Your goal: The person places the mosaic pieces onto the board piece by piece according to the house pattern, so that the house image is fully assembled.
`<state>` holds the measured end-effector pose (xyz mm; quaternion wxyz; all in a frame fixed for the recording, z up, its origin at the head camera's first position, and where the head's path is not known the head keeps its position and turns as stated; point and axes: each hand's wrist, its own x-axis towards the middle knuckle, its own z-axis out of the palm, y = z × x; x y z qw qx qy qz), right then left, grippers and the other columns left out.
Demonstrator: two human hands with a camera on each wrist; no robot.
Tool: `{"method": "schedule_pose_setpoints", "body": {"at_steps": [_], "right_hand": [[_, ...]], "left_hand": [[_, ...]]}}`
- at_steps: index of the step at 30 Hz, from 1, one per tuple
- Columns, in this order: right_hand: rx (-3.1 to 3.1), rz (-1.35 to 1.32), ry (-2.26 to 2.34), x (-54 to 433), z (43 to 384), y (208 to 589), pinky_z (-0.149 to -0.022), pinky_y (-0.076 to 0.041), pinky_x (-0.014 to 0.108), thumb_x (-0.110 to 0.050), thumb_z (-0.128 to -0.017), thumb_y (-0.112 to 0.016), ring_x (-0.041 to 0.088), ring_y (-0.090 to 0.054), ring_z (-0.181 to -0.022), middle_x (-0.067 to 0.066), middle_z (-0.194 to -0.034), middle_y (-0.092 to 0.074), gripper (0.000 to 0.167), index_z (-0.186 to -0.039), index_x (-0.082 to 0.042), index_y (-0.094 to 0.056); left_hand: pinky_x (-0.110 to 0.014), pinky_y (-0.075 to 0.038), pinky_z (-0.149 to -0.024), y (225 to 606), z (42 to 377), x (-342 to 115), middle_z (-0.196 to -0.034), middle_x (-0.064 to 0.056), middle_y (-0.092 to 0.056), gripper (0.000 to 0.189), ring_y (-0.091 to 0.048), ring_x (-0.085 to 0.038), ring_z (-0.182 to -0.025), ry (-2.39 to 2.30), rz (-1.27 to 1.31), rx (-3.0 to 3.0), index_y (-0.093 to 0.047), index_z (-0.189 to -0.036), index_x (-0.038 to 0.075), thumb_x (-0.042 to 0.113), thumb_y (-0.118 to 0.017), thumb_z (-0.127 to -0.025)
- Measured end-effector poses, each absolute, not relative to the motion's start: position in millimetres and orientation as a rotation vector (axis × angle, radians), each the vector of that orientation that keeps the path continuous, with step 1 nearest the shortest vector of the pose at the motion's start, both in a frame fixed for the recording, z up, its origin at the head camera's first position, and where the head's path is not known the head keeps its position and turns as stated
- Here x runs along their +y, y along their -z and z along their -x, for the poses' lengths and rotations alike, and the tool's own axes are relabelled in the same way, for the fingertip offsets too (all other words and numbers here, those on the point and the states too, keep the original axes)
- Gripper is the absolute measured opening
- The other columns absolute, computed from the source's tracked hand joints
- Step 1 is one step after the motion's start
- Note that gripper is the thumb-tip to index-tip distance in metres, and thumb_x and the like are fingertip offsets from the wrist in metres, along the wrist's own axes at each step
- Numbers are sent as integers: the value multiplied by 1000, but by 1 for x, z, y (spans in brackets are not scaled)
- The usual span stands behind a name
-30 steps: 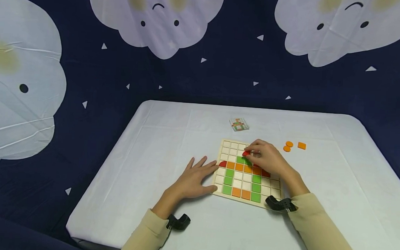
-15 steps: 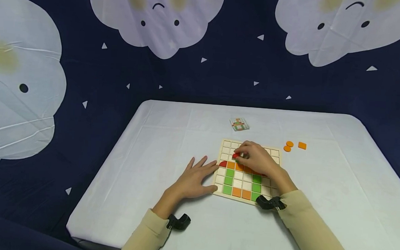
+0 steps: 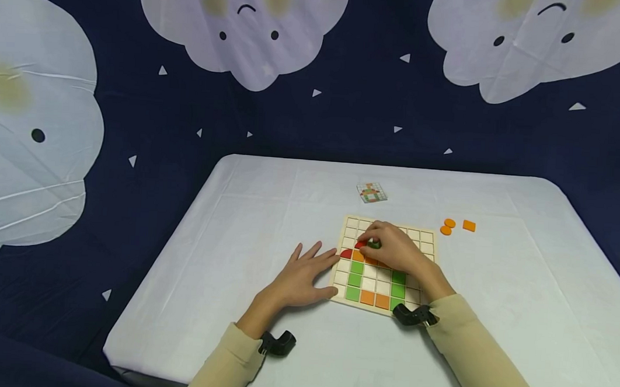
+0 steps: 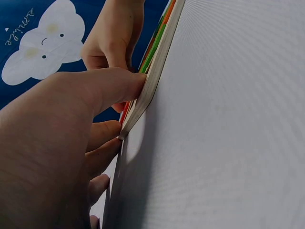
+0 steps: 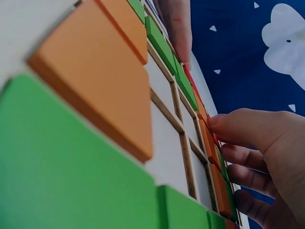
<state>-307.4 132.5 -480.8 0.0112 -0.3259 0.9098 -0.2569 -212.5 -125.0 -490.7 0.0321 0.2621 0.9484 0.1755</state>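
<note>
A wooden grid board (image 3: pixel 426 237) lies on the table, partly filled with green, orange and red tiles. My right hand (image 3: pixel 393 246) pinches a red rounded tile (image 3: pixel 360 244) between thumb and fingertips, over the row just above the orange tiles (image 3: pixel 358 255). Another red tile (image 3: pixel 346 253) sits in the grid at the left edge. Part of a green tile (image 3: pixel 374 243) shows beneath my right fingers; the hand covers other tiles. With fingers spread, my left hand (image 3: pixel 300 279) rests at the board's left edge. Its thumb touches the board's side (image 4: pixel 157 71) in the left wrist view.
Beyond the board lies a small pattern card (image 3: pixel 372 192). Two orange round pieces (image 3: pixel 447 226) and an orange square tile (image 3: pixel 468 226) lie to the right. A white cloth covers the table (image 3: pixel 223 241); a dark curtain with clouds hangs behind.
My right hand has moved left across the board with the red tile, from near the middle columns to the second column. The left hand has stayed in place.
</note>
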Motion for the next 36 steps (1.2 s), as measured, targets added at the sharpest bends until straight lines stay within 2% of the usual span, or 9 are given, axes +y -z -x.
{"method": "schedule_pose_setpoints", "body": {"at_steps": [17, 25, 30, 36], "right_hand": [[2835, 1001, 832, 136, 305, 481, -87, -47, 41, -33, -88, -69, 15, -55, -98, -8, -106, -60, 23, -107, -21, -74], [2849, 991, 972, 157, 307, 476, -72, -48, 35, -22, -91, -66, 15, -55, -85, -4, -105, -62, 22, -109, -13, -73], [2880, 926, 989, 177, 308, 473, -73, -48, 38, -18, -91, -65, 16, -55, -87, -3, -108, -62, 21, -110, -13, -72], [2940, 785, 1019, 201, 311, 473, -72, -46, 39, -16, -92, -63, 17, -54, -87, 0, -104, -62, 28, -119, -11, -68]], "left_hand": [[-53, -3, -113, 491, 213, -125, -153, 13, -29, 72, -12, -20, -145, -529, -811, 2924, -39, -149, 26, 59, -53, -87], [-52, -2, -114, 491, 212, -125, -153, 13, -30, 72, -11, -19, -145, -546, -788, 2921, -39, -149, 27, 58, -55, -86], [-52, -1, -114, 491, 212, -125, -153, 13, -30, 72, -11, -19, -145, -559, -788, 2918, -39, -149, 26, 57, -56, -86], [-52, -2, -114, 491, 212, -125, -153, 13, -29, 72, -11, -19, -145, -559, -800, 2917, -38, -149, 26, 58, -55, -86]]}}
